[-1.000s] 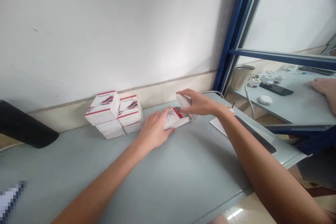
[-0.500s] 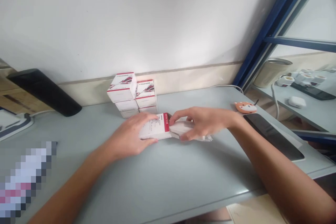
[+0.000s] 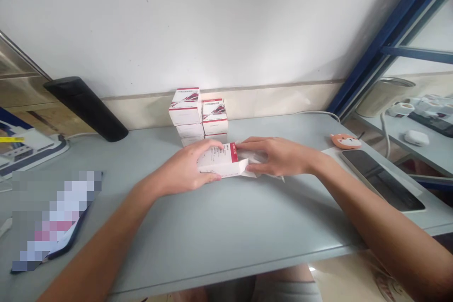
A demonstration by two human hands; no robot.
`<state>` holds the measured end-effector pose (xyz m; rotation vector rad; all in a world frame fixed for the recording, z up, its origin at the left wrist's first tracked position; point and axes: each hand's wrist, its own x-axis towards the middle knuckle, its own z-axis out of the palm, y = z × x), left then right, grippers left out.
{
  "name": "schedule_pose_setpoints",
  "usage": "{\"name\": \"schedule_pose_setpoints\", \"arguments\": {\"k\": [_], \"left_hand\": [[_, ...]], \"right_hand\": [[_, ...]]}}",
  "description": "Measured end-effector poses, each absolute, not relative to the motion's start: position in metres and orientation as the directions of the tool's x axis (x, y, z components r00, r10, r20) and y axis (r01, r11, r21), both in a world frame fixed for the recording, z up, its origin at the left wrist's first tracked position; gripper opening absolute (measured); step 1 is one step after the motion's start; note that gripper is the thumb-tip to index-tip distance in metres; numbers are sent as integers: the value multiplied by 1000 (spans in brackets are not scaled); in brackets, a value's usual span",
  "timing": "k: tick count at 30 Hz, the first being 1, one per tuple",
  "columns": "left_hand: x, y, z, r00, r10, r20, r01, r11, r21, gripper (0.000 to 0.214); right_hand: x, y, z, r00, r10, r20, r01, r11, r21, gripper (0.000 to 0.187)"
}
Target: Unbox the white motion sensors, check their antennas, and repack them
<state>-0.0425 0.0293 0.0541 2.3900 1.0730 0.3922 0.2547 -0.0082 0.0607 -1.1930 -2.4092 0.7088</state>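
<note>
My left hand point(image 3: 189, 167) is closed around a small white carton point(image 3: 216, 160) with a red band, which lies on its side on the desk. The carton's right end is open, with a white flap point(image 3: 249, 170) sticking out. At that open end my right hand point(image 3: 274, 155) grips a whitish item in clear plastic wrap point(image 3: 258, 156). My fingers cover much of the item, and I cannot tell how far it sits inside the carton. Behind my left hand stand stacked white-and-red cartons point(image 3: 187, 108), close to the wall.
On the grey desk point(image 3: 212, 236), a black cylinder-like object point(image 3: 87, 108) leans at the back left. A pixelated slab point(image 3: 60, 226) lies front left. To the right are an orange animal-faced item point(image 3: 345, 141) and a dark phone point(image 3: 382, 179), beside a blue-framed mirror point(image 3: 375, 47).
The wrapped item has moved to the left, closer into the carton's open end, with my right hand. The carton's flap now shows more plainly. The whole view has shifted slightly.
</note>
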Motion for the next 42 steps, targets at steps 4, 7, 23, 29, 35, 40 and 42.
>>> {"name": "schedule_pose_setpoints", "arguments": {"k": [4,7,23,29,35,40,42], "left_hand": [[-45,28,56,639,763,102,616,-586,526,62],[-49,31,57,623,775,104,624,-572,532,61],[-58,43,56,624,779,67,504,-467,726,63],[-60,45,55,636,766,92,482,-488,728,66],[-58,43,51,618,778,114,471,-482,739,65],[-54,43,48,589,792,159,390,-451,803,61],[-49,41,47,554,812,183,328,-415,848,61]], "right_hand": [[251,-11,61,-554,818,155,640,537,-550,53],[245,-15,60,-572,799,186,626,572,-530,48],[242,-22,63,-657,732,178,443,566,-695,83],[246,-19,67,-644,737,203,352,521,-777,87],[240,-9,53,-472,808,353,369,545,-753,71],[236,-7,56,-231,868,439,555,488,-674,41],[234,-11,60,-220,877,427,529,475,-703,29]]}}
